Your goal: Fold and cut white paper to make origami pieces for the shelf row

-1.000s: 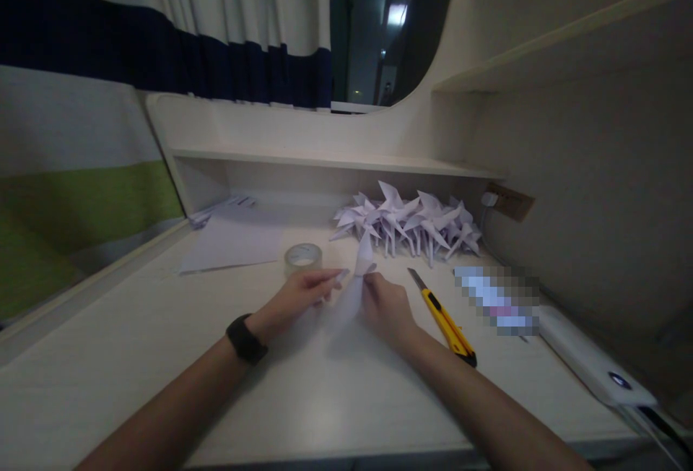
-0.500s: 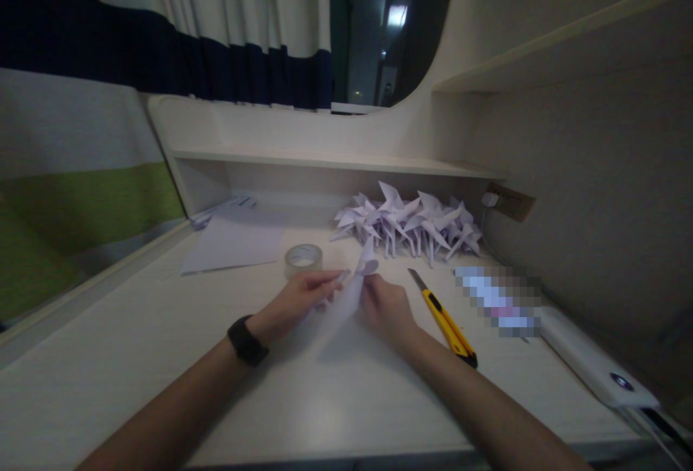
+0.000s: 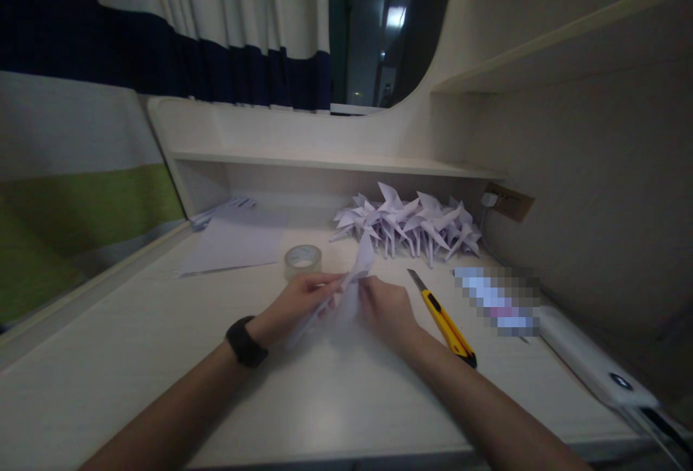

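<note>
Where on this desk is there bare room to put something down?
The widest bare patch of the desk runs left of the left hand, below the flat sheet. Another lies near the front edge between the forearms. It is crowded behind the hands: the tape roll, the pile of folded paper shapes, and the yellow knife beside the right hand.

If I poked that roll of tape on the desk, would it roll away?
Probably not: the tape roll lies flat on its side on the desk, so a poke would likely just slide it. It looks like a thin, hollow ring, so it's probably light. Stood on edge, it could well roll.
</note>
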A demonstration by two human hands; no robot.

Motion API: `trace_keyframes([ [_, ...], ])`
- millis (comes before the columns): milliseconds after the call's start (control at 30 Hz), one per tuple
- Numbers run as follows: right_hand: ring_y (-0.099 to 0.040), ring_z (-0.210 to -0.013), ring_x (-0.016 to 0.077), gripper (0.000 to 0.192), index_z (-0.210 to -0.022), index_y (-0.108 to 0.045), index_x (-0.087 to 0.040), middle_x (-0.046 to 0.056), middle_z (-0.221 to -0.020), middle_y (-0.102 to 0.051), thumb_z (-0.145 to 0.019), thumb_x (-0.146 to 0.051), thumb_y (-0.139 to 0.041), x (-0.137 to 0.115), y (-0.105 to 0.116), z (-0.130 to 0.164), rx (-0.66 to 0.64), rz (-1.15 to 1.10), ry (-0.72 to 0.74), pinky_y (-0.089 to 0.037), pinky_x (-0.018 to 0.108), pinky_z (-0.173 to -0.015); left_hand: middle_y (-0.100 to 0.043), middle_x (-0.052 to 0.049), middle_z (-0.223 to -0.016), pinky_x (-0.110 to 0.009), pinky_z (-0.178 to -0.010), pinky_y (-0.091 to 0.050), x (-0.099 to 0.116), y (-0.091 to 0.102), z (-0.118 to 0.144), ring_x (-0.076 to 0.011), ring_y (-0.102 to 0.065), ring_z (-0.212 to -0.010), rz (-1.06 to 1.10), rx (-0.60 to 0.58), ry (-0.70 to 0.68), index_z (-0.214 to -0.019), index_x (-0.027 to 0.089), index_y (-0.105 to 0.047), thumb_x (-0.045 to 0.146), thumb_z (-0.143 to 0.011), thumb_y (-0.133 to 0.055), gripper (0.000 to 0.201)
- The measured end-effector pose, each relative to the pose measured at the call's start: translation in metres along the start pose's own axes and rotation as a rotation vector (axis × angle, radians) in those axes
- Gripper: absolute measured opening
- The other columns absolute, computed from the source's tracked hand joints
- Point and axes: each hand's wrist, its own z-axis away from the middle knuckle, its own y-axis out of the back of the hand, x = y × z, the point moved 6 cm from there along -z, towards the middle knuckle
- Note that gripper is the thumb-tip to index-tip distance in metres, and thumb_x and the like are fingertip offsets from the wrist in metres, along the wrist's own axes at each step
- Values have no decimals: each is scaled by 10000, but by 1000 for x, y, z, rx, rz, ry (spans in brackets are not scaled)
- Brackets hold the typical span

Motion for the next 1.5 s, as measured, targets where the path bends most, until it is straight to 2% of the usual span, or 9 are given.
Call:
trace_keyframes([
  [133, -559, -548, 131, 200, -770, -553, -173, 15, -605, -614, -911, -178, -410, -5, 0, 1, -3, 94, 158, -315, 255, -529, -545, 6, -615, -210, -464, -347, 0, -3, 1, -88, -447, -501, 37, -30, -2, -915, 140, -694, 501, -872, -546, 393],
  [367, -552, -598, 146, 184, -828, -567, -161, 30, -671, -619, -894, -114, -402, -13, 5, 3, -14, 156, 344, -332, 273, -545, -544, 5, -627, -214, -480, -355, 0, -4, 3, -85, -440, -505, 116, -87, -2, -940, 141, -692, 498, -862, -562, 388],
  [533, -530, -535, 134, 188, -743, -543, -174, 14, -579, -585, -875, -149, -413, -6, 0, 5, 2, 86, 203, -305, 260, -515, -537, 6, -610, -210, -472, -324, 0, -3, 5, -91, -439, -506, 93, -79, -5, -915, 130, -685, 477, -860, -575, 368],
  [667, -527, -496, 117, 209, -813, -565, -160, 19, -585, -618, -917, -207, -390, -2, 0, 4, 3, 36, 105, -286, 242, -502, -572, -12, -674, -230, -534, -373, 6, -3, 4, -108, -498, -568, 83, -68, -28, -855, 128, -667, 483, -888, -526, 383],
  [800, -540, -497, 110, 219, -830, -575, -164, 23, -601, -632, -927, -233, -390, -2, 0, 2, -24, 7, 51, -288, 231, -512, -597, -27, -710, -261, -629, -409, 16, 1, 2, -136, -541, -655, -71, 12, -98, -777, 133, -640, 457, -928, -455, 402],
  [967, -544, -498, 111, 211, -832, -563, -169, 19, -595, -626, -926, -239, -388, -6, -2, 4, -14, -9, 72, -292, 231, -511, -568, -3, -677, -259, -636, -385, 19, 4, 1, -136, -520, -651, -258, 82, -213, -721, 153, -581, 382, -924, -482, 322],
  [1167, -527, -491, 111, 214, -831, -550, -165, 15, -587, -604, -930, -226, -371, -10, 1, 4, 11, -31, 114, -298, 234, -512, -522, 2, -696, -267, -624, -337, 16, 0, 4, -145, -477, -669, -403, 44, -243, -757, 172, -542, 346, -951, -413, 291],
  [1333, -545, -516, 120, 218, -825, -549, -172, 19, -597, -608, -930, -228, -366, -11, -1, 3, -52, -45, 108, -312, 237, -524, -484, 3, -734, -279, -656, -335, 24, -3, 9, -152, -438, -705, -360, 25, -217, -755, 194, -464, 395, -979, -325, 332],
  [1500, -555, -520, 117, 206, -852, -546, -174, 12, -616, -623, -930, -222, -362, -15, 0, 3, -63, -91, 138, -320, 237, -529, -422, 19, -701, -265, -613, -318, 15, -1, 6, -138, -393, -669, -252, -7, -168, -707, 192, -424, 467, -953, -360, 375],
])
